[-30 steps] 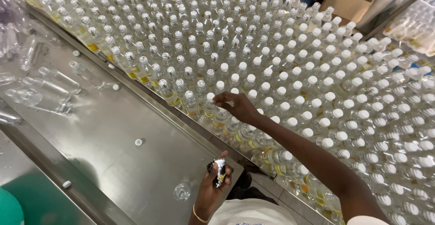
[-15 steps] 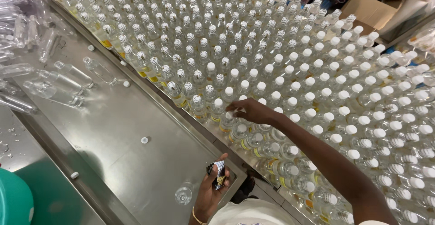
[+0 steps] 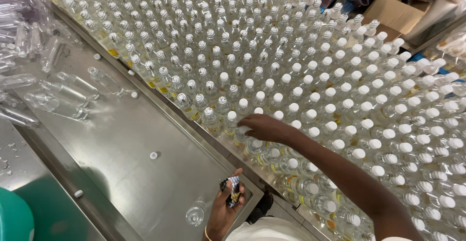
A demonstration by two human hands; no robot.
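A large field of small clear bottles (image 3: 301, 66) is seen standing upright, packed row on row across the right and upper part of the view. Those toward the far left of the field carry patterned seal sleeves over their caps (image 3: 194, 61), while those toward the right and near side show plain white caps (image 3: 388, 134); so, judged from this, roughly half appears sleeved and about as much is left. The right hand (image 3: 262, 127) is stretched over the boundary row, its fingers lowered onto the cap of one bottle (image 3: 241, 135) at the near edge of the field, apparently pinching at it; whether anything is held between them cannot be told. The left hand (image 3: 224, 207) is closed around a small stack of patterned sleeves (image 3: 233, 192), held low above the steel worktop (image 3: 121, 139). On that worktop, empty bottles lying on their sides (image 3: 58, 95) and a few loose white caps (image 3: 154, 155) are scattered
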